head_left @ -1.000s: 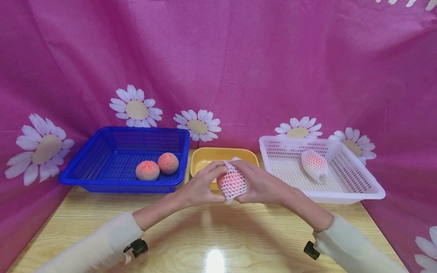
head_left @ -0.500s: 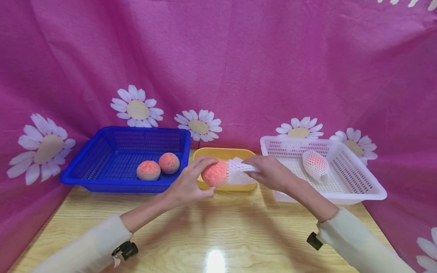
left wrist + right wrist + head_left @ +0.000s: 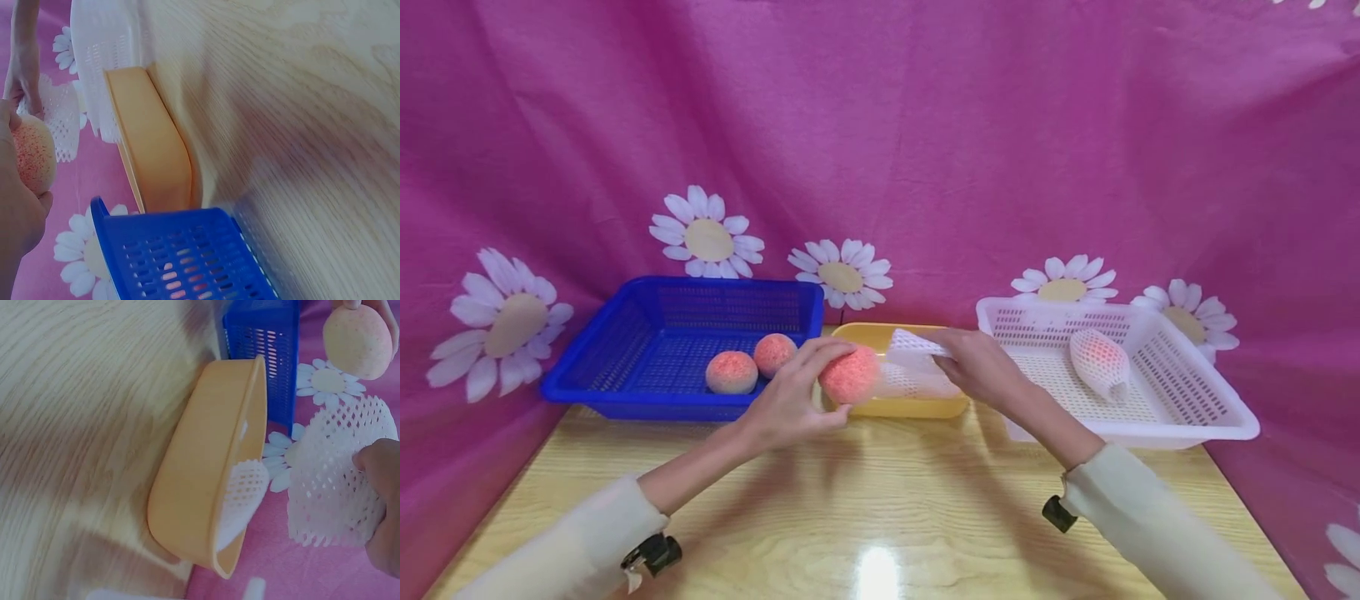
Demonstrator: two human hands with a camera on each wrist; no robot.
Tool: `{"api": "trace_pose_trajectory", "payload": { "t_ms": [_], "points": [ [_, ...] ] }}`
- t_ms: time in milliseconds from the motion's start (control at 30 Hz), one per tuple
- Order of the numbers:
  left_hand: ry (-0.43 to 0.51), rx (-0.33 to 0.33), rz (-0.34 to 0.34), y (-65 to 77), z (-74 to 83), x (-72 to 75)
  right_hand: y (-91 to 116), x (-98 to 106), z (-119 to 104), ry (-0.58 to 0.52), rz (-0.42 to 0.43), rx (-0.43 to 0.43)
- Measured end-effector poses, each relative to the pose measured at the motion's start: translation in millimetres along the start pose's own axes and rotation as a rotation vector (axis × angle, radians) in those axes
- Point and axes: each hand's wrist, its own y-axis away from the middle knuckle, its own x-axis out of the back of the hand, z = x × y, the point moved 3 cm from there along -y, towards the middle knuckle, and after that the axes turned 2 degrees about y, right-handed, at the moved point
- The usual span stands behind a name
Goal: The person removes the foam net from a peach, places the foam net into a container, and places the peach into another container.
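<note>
Head view: a round, pinkish-red peach with a rough, speckled skin [image 3: 850, 375] is held up in front of the left end of a shallow, yellow plastic tray [image 3: 910, 407]. The left hand [image 3: 793, 396] grips it between curled fingers and thumb, probably because a ball shape needs support from opposite sides; this leaves the flank facing the other hand uncovered. The right hand [image 3: 981, 362] pinches a white, tubular foam-net sleeve [image 3: 917, 342], and the right wrist view shows its thumb pressed on the mesh, with sleeve and peach apart. Such soft netting likely needs only a light hold. More white foam netting [image 3: 240, 494] lies in the tray, one end poking above the rim; the tray's middle spot presumably keeps it within reach of both hands. On the person's left, a blue, perforated plastic basket [image 3: 647, 408] holds two bare red-and-cream peaches, one nearer [image 3: 732, 372] and one just behind it [image 3: 772, 353]. On the right, a white, slotted plastic basket [image 3: 1195, 431] holds a netted reddish fruit [image 3: 1099, 364], seemingly sorting wrapped from bare. All three containers stand on a pale wood-grain table [image 3: 820, 517] before a magenta, daisy-printed cloth [image 3: 940, 150].
</note>
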Motion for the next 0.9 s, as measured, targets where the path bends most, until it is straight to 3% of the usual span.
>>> {"api": "trace_pose_trajectory", "payload": {
  "t_ms": [200, 433, 667, 900],
  "points": [
    [-0.010, -0.004, 0.014, 3.3, -4.6, 9.3, -6, -13, -2, -0.007, 0.002, -0.035],
    [-0.051, 0.019, 0.022, 6.2, -9.9, 17.2, -16, -26, -6, 0.083, 0.026, -0.098],
    [-0.065, 0.019, 0.043, 8.9, -11.7, 23.2, -24, -42, -6, 0.099, 0.118, -0.026],
    [-0.067, 0.036, 0.044, 10.9, -14.2, 25.5, -29, -60, -3, 0.145, 0.116, -0.063]
  ]
}}
